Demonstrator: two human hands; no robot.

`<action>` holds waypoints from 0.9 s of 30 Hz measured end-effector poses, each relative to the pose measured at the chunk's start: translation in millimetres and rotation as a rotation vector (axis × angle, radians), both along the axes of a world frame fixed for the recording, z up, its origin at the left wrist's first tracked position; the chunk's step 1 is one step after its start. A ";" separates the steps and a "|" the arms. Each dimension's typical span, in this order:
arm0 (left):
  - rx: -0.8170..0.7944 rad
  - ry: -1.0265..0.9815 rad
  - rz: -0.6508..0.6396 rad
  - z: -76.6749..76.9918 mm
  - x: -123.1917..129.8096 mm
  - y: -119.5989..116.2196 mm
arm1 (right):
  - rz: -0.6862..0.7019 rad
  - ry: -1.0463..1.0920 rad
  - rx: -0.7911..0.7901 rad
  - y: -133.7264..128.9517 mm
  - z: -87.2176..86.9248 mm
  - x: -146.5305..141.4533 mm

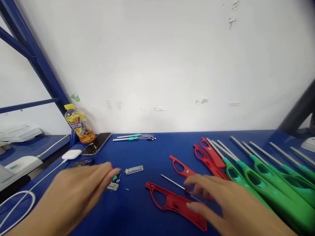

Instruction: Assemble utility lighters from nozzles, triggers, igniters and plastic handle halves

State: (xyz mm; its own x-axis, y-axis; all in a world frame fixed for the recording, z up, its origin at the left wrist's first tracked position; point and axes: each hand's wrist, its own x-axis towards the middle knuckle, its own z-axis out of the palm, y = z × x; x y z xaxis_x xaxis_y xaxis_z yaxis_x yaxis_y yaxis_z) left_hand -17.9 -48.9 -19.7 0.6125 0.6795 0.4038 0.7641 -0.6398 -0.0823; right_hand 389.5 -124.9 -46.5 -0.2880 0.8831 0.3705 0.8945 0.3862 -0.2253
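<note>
My left hand (80, 193) is over the left of the blue table, fingers pressed together; anything between them is hidden. Just past its fingertips lie a clear fuel tank (134, 169), a second clear piece (112, 186) and small green parts (116, 177). My right hand (209, 196) hovers with thumb and fingers apart, at the end of an open red lighter shell (176, 204). Under its fingers lies a screwdriver (172, 181), its clear handle partly hidden. Another red shell half (182, 166) is behind that hand, partly covered.
Several green lighters (268, 177) fill the right side, beside more red shells (213, 153). Metal rods with wires (133, 138) lie near the wall. At left are a drink bottle (80, 126), a phone (96, 144), another dark device (82, 162) and a white cable (36, 179).
</note>
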 end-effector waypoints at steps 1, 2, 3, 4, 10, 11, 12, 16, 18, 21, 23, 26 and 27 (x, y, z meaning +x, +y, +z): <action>-0.013 0.058 0.019 5.6 6.1 16.7 | 0.036 -0.011 -0.074 -2.3 0.0 -5.1; -0.031 0.116 0.037 9.6 11.4 34.8 | 0.065 -0.018 -0.154 -3.6 0.6 -10.3; -0.052 0.165 0.070 12.0 15.9 53.4 | 0.082 -0.019 -0.235 -3.9 1.7 -15.6; -0.068 0.206 0.098 12.8 19.5 71.6 | 0.084 -0.012 -0.314 -3.2 3.3 -20.6; -0.062 0.339 0.233 7.5 32.5 149.6 | 0.063 0.008 -0.512 6.7 12.2 -35.8; -0.067 0.361 0.239 6.9 34.3 157.2 | 0.064 0.005 -0.521 7.5 12.6 -36.1; -0.071 0.381 0.244 6.5 36.0 163.6 | 0.062 0.004 -0.533 8.0 12.9 -36.2; -0.098 0.450 0.243 4.9 42.1 179.3 | 0.053 0.011 -0.569 8.6 14.1 -36.6; -0.104 0.476 0.239 3.9 45.4 180.9 | 0.057 0.022 -0.574 8.6 14.6 -36.2; -0.094 0.501 0.256 4.7 50.8 176.4 | 0.071 0.045 -0.555 8.0 13.1 -33.3; -0.073 0.501 0.276 9.5 53.7 169.6 | 0.084 0.069 -0.529 7.6 9.6 -30.5; -0.017 0.472 0.294 25.4 55.0 150.1 | 0.096 0.106 -0.481 7.9 2.7 -27.0; 0.007 0.458 0.293 32.4 54.4 139.5 | 0.097 0.113 -0.472 8.0 0.9 -26.3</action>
